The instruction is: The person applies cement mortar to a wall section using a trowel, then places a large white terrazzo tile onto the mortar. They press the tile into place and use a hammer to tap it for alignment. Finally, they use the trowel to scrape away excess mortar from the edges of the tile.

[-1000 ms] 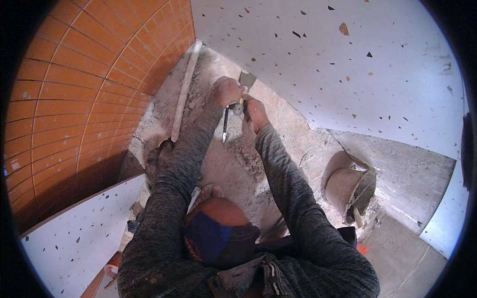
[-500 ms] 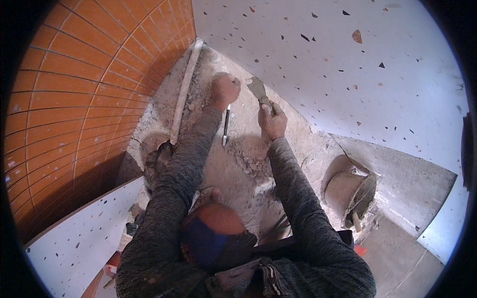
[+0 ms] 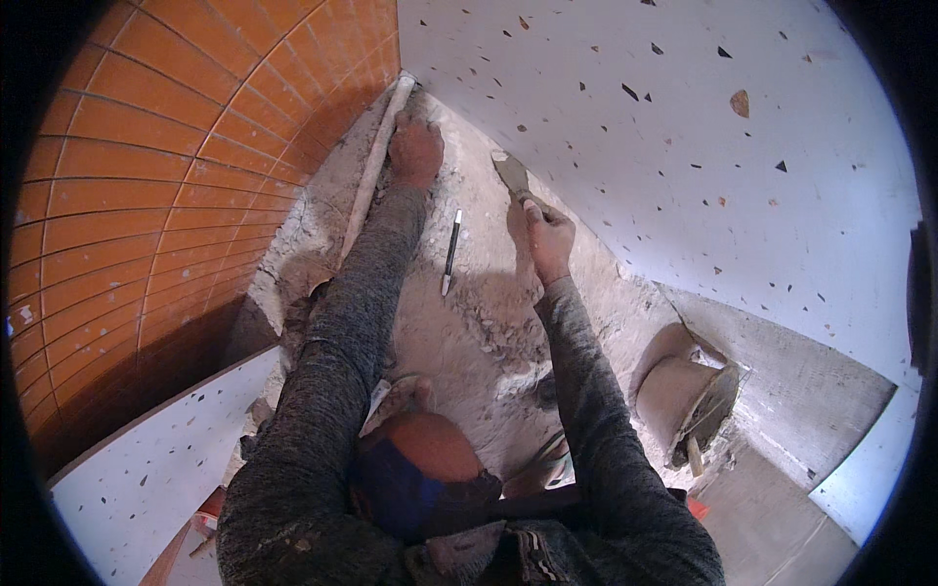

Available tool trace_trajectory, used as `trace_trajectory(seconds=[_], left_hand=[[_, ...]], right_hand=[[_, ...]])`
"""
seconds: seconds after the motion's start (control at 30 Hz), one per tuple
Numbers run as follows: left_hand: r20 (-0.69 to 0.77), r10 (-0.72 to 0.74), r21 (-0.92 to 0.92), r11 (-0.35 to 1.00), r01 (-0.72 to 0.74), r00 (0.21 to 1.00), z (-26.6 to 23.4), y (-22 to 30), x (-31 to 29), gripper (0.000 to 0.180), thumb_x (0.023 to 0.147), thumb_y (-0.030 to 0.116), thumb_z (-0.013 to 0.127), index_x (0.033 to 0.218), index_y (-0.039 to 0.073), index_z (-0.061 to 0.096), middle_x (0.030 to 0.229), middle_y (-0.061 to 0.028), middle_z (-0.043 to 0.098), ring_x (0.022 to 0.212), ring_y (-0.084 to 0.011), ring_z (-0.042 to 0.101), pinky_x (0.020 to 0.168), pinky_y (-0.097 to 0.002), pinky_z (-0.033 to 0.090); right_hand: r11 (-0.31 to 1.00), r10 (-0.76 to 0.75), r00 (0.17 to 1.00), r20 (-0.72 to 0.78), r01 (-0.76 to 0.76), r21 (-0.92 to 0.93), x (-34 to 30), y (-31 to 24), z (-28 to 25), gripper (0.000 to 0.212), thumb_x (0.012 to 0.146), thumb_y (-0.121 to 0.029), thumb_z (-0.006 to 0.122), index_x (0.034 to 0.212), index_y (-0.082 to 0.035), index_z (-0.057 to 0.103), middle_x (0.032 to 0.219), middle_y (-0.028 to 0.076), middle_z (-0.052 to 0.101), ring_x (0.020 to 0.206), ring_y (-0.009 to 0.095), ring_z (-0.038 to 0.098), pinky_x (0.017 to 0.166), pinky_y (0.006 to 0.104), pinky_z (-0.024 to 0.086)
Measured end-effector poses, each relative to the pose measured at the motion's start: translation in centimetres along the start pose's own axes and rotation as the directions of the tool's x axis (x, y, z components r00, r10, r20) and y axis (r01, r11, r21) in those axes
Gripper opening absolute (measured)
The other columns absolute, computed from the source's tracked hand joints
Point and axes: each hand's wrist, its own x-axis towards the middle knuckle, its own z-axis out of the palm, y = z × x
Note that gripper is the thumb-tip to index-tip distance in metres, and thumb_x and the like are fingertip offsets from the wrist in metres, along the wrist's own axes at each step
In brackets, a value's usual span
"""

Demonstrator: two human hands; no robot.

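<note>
Scraper in its grip, the right hand has its fingers closed round the handle, the blade pointing away from the person beside the edge of the dusty floor that runs along the white speckled panel; I cannot tell whether blade and floor touch. The left hand reaches toward the floor's far corner, just beside a pale pole; how far its fingers are open, or whether they hold anything, I cannot tell. A black-and-white pen lies between the forearms. The step in hand looks like left-handed work near that corner, scraper at the ready; any next stroke calls for clearance from the panel.
</note>
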Motion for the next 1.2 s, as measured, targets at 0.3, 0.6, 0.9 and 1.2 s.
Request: trace_trajectory(seconds=[0.3, 0.6, 0.9, 1.2], left_hand=[[-0.257, 0.169, 0.075, 0.985, -0.155, 0.951, 1.4, -0.3, 0.2, 0.026, 0.09, 0.023, 0.057, 0.092, -0.001, 0.066, 0.1, -0.0241, 0.062, 0.094, -0.0381, 0.063, 0.079, -0.0451, 0.054], [-0.044, 0.029, 0.032, 0.999, -0.027, 0.999, -0.3, 1.0, 1.1, 0.029, 0.087, 0.026, 0.061, 0.086, -0.002, 0.068, 0.087, -0.0228, 0.066, 0.086, -0.0389, 0.065, 0.077, -0.0461, 0.054], [0.041, -0.049, -0.034, 0.998, 0.05, 0.998, 0.2, 0.6, 2.6, 0.033, 0.085, 0.029, 0.063, 0.087, -0.004, 0.068, 0.085, -0.0251, 0.067, 0.086, -0.0406, 0.066, 0.078, -0.0477, 0.054], [0.55, -0.195, -0.731, 0.358, 0.581, 0.812, 2.7, 3.6, 0.7, 0.033, 0.087, 0.025, 0.064, 0.105, -0.002, 0.062, 0.084, -0.0133, 0.066, 0.066, -0.0247, 0.063, 0.063, -0.0388, 0.052]], right_hand=[[0.988, 0.081, 0.996, 0.033, -0.085, 0.13, 0.7, 0.2, -0.2, 0.024, 0.086, -0.021, 0.072, 0.093, 0.002, 0.073, 0.077, 0.002, 0.067, 0.069, 0.01, 0.058, 0.064, 0.0257, 0.047], [0.969, 0.192, 0.98, 0.059, -0.199, 0.146, 0.9, -1.4, -0.9, 0.03, 0.086, -0.025, 0.072, 0.1, 0.001, 0.073, 0.077, 0.001, 0.064, 0.061, 0.009, 0.055, 0.057, 0.0246, 0.044], [0.947, 0.253, 0.963, 0.094, -0.266, 0.182, 1.1, -2.8, -1.3, 0.023, 0.086, -0.023, 0.071, 0.091, -0.001, 0.072, 0.068, -0.002, 0.059, 0.052, 0.007, 0.048, 0.047, 0.0241, 0.034], [0.937, 0.309, 0.947, 0.09, -0.319, 0.144, 1.1, -3.9, -1.4, 0.02, 0.086, -0.024, 0.069, 0.086, -0.004, 0.071, 0.066, 0.0, 0.059, 0.049, 0.008, 0.046, 0.044, 0.0244, 0.033]])
